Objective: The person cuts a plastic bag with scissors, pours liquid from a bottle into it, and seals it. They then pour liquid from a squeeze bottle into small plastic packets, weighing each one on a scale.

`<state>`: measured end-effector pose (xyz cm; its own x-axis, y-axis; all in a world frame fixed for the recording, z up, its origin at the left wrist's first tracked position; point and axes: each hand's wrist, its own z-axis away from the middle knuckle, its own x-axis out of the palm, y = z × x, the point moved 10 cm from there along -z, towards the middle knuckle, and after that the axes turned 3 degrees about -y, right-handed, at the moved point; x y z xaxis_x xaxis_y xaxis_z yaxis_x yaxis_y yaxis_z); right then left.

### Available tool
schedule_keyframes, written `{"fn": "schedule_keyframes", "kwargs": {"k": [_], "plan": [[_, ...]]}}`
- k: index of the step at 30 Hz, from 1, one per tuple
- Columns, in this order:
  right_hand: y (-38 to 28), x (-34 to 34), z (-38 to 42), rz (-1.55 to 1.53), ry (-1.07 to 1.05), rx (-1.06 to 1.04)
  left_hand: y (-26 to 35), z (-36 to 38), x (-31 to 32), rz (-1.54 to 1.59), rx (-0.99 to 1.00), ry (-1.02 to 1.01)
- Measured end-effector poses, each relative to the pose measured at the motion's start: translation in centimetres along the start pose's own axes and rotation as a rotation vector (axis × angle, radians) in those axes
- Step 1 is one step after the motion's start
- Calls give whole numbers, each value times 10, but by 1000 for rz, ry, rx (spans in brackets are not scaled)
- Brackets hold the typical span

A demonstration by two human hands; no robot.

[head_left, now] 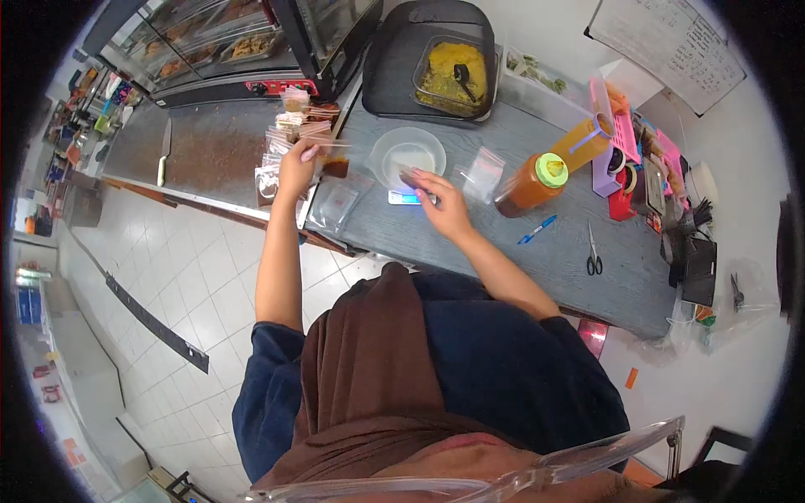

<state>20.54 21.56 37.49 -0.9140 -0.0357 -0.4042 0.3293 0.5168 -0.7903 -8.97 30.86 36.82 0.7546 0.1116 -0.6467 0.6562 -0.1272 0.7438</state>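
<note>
My left hand is closed, pinching the top edge of a small zip bag with reddish-brown contents, beside a pile of similar filled bags. My right hand is closed at the near rim of a translucent round bowl. A small dark thing shows at its fingertips, too small to name. The bowl appears to rest on a scale, whose lit blue display shows below it. Clear plastic bags lie between my hands, and more clear zip bags lie to the right.
A dark tray at the back holds a glass dish of yellow food. On the right are a sauce bottle, a blue pen and scissors. A knife lies left, before a glass display warmer.
</note>
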Motion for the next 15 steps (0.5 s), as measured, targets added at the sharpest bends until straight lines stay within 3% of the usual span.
{"fn": "schedule_keyframes", "kwargs": {"k": [1, 4, 9, 13, 15], "plan": [[-8, -7, 1, -12, 11, 21, 4, -14, 6, 93, 118, 45], [-13, -23, 11, -2, 48, 61, 17, -52, 22, 17, 155, 33], [-16, -44, 25, -17, 132, 156, 3, -117, 62, 29, 101, -55], [-20, -55, 28, 10, 181, 149, -15, -148, 70, -190, 15, -34], [-18, -57, 30, 40, 188, 174, -11, -153, 62, -396, 114, 152]]}}
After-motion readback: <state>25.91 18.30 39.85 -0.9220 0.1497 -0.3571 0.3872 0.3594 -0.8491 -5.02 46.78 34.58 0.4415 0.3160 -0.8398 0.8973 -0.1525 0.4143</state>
